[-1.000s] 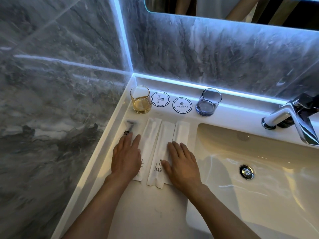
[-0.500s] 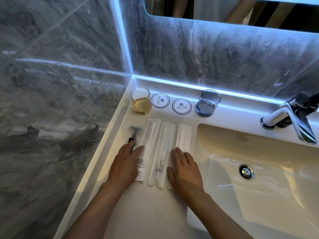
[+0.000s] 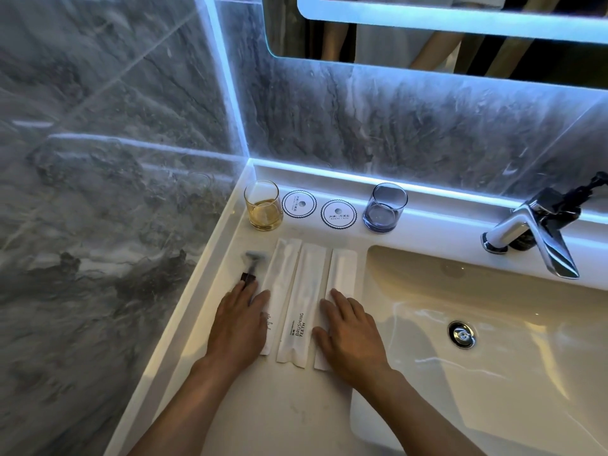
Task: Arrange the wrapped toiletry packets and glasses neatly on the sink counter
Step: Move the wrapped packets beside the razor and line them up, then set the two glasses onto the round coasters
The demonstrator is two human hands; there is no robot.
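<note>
Three long white wrapped packets lie side by side on the white counter (image 3: 269, 416): a left packet (image 3: 282, 268), a middle packet (image 3: 304, 291) printed "BRUSHING TEETH", and a right packet (image 3: 343, 268). A razor (image 3: 251, 263) lies left of them. My left hand (image 3: 238, 327) rests flat, palm down, over the razor handle and the left packet's near edge. My right hand (image 3: 348, 334) lies flat on the right packet's near half. Behind stand an amber glass (image 3: 263, 205) and a blue-grey glass (image 3: 385, 207), with two round paper coasters (image 3: 299, 204) (image 3: 339, 213) between them.
The sink basin (image 3: 493, 340) with its drain (image 3: 461, 335) lies right of the packets. A chrome faucet (image 3: 533, 232) stands at the back right. Marble walls close the left and back sides. A lit mirror (image 3: 427, 34) hangs above.
Both hands have slid back toward me along the packets, uncovering more of the razor and the packet tops. The packets now lie straighter and more evenly spaced.
</note>
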